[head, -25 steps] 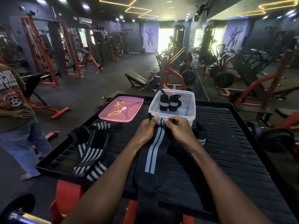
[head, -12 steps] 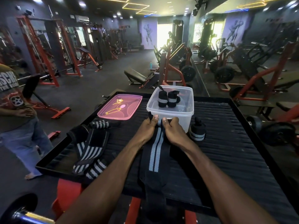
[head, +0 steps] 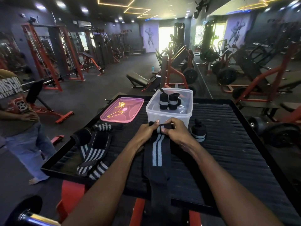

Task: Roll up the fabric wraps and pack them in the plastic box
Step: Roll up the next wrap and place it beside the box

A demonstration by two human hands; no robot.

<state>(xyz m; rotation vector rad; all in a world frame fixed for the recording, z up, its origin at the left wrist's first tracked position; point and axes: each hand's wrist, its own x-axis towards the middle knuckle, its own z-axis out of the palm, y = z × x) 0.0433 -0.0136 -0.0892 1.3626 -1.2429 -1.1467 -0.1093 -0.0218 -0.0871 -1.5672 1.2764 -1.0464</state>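
A long black fabric wrap [head: 157,154] with two grey stripes lies towards me on the black ribbed platform [head: 228,144], its tail hanging over the near edge. My left hand [head: 147,131] and my right hand [head: 175,130] pinch its far end, which is curled into a small roll just before the clear plastic box [head: 169,115]. Two rolled wraps [head: 168,101] stand inside the box. Another rolled wrap [head: 198,133] stands on the platform right of my right hand. Several unrolled striped wraps [head: 92,150] lie in a heap at the left.
The box's pink lid [head: 122,110] lies flat left of the box. A person [head: 17,121] in jeans stands beside the platform's left edge. Red gym machines and weight plates surround the platform, with a barbell end [head: 24,216] at bottom left.
The far end of the wrap has been folded over into a small roll between my fingers, and my right hand's fingers have curled over it. The view has shifted slightly.
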